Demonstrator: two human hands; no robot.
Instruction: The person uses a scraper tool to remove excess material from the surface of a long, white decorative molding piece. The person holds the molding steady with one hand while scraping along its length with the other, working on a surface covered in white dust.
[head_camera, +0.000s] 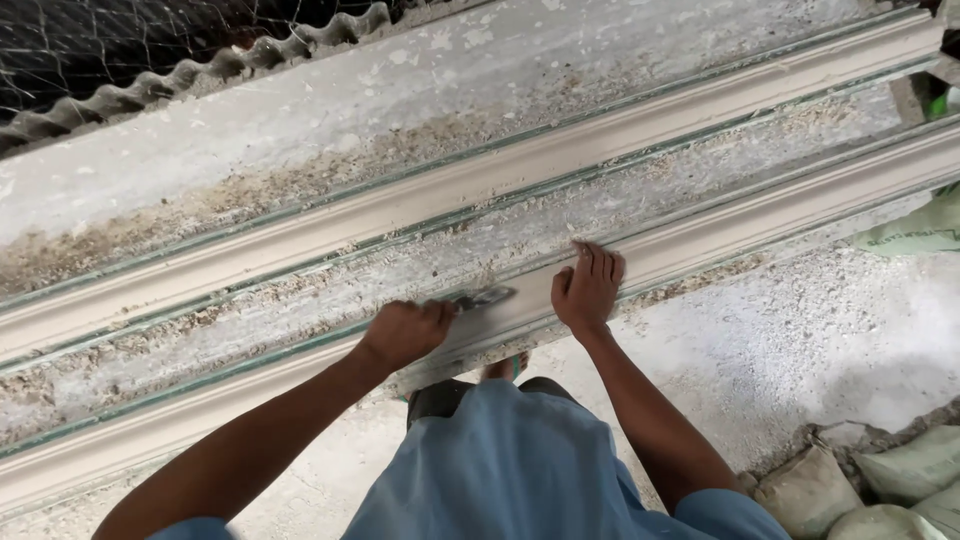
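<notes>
**Scraper on near moulding strip**

Left hand (405, 332) is closed in a fist around a small flat-bladed scraper (483, 297), blade pointing toward 2 o'clock and lying on the near moulding strip (700, 248). Right hand (588, 288) rests open, fingers flat and together on the same strip, just beside the blade at its 3 o'clock; it holds nothing. A second moulding strip (480, 180) runs parallel at 12 o'clock. Filled sacks (880, 480) lie at 4 o'clock.

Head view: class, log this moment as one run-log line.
left hand: grips scraper on near moulding strip | right hand: flat on same strip | far moulding strip: untouched
</notes>
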